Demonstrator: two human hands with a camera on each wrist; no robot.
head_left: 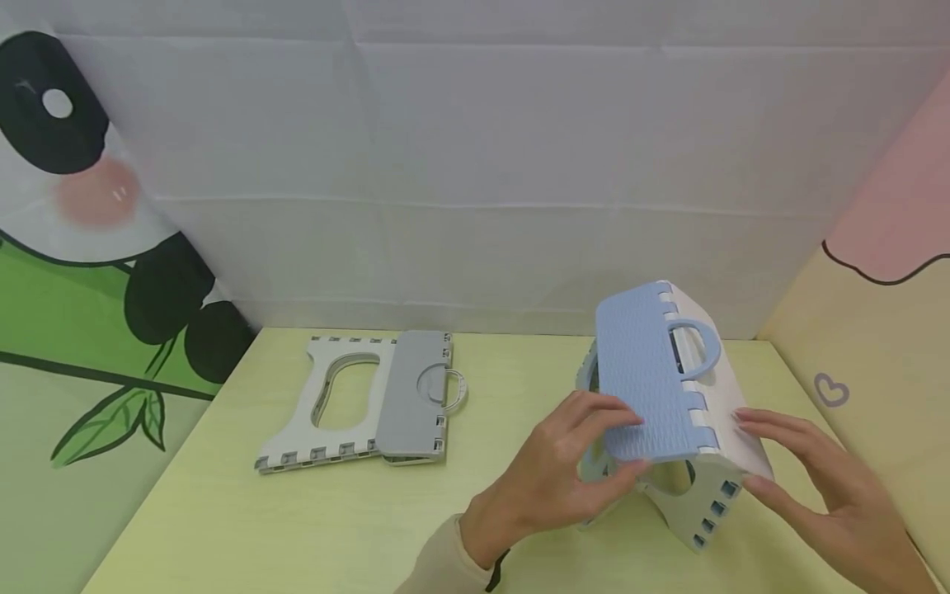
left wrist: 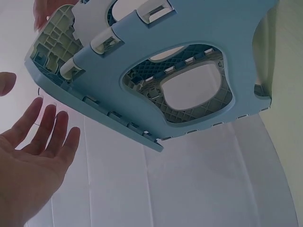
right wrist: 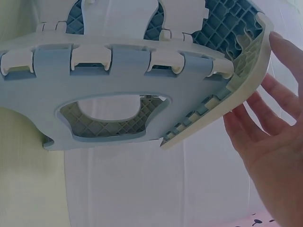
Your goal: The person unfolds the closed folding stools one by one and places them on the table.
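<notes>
A folding stool (head_left: 638, 363) is sitting between loosely spread left hand (head_left: 545, 470) and right hand (head_left: 834, 487). The right is touching it.

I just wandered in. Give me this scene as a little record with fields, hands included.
Main item: blue-and-white folding stool, upright, partly folded into a ridge
Left hand: by the blue seat half; touch unclear
Right hand: fingertips touching the white seat half
Second item: gray-and-white folding stool, lying flat, left of the first
Surface: pale yellow table
</notes>
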